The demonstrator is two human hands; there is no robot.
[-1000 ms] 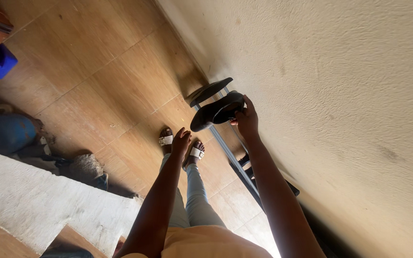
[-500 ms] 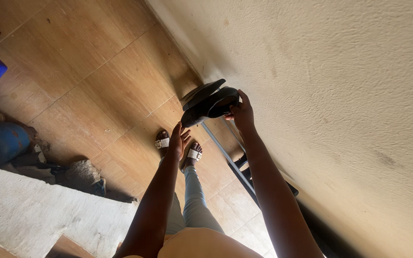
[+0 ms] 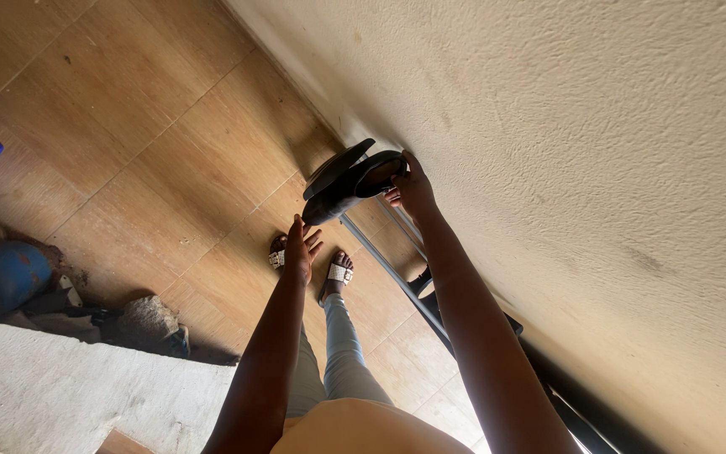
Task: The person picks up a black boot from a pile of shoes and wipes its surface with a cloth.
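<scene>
Right hand (image 3: 413,192) is closed around the heel end of a black shoe (image 3: 355,187), fingers curled into its opening, so keep that grip firm and let the toe point away from you. Your left hand (image 3: 298,250) hangs open below the shoe, fingers loosely spread, holding nothing and not touching it.

Take the rack (image 3: 397,277) as your landmark: a dark metal frame running along the foot of the wall (image 3: 548,126). The shoe is in the air above the far end of the rack, close to the wall. A second black shoe (image 3: 336,164) lies just behind it, almost touching, apparently on the rack's far end, though its seat there is hard to make out. More dark footwear shows lower on the rack, nearer you.

To handle the shoe well, I judge you should keep it level, watch the gap to the wall, and bring the free hand under the toe if it starts to tip. Your sandalled feet (image 3: 339,272) stand on the wood floor (image 3: 153,143) just left of the rack, so mind your footing.
</scene>
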